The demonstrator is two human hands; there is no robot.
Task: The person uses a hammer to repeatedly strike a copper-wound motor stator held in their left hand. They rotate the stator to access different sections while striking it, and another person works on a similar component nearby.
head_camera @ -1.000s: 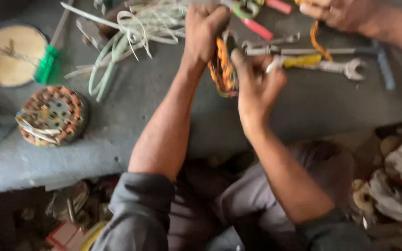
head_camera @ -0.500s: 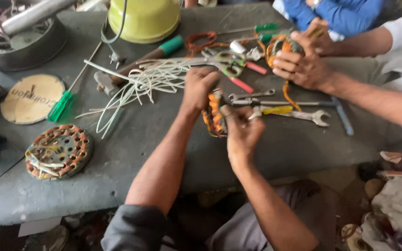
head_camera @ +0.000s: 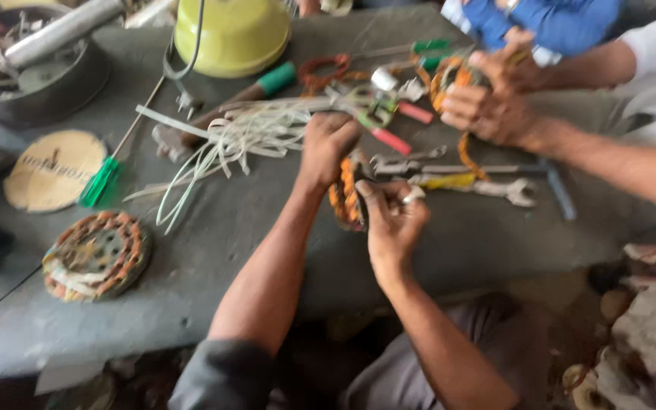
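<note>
Both my hands hold a round motor stator wound with orange copper wire (head_camera: 345,199), standing on edge on the grey table (head_camera: 222,250). My left hand (head_camera: 326,146) grips its top and far side. My right hand (head_camera: 391,220) clasps its near side, a ring on one finger. Across the table another person's hands (head_camera: 487,102) hold a second copper-wound stator (head_camera: 449,76).
A third wound stator (head_camera: 96,254) lies flat at the left. White insulation strips (head_camera: 229,137), a green-handled screwdriver (head_camera: 104,178), a spanner (head_camera: 495,186), red-handled pliers (head_camera: 389,129), a yellow-green bowl (head_camera: 231,34), a round cardboard disc (head_camera: 55,168) and a metal pan (head_camera: 39,72) lie about.
The view has tilted up and back, so more of the far table shows. My hands stay on the stator. The other person's hands have come further into view.
</note>
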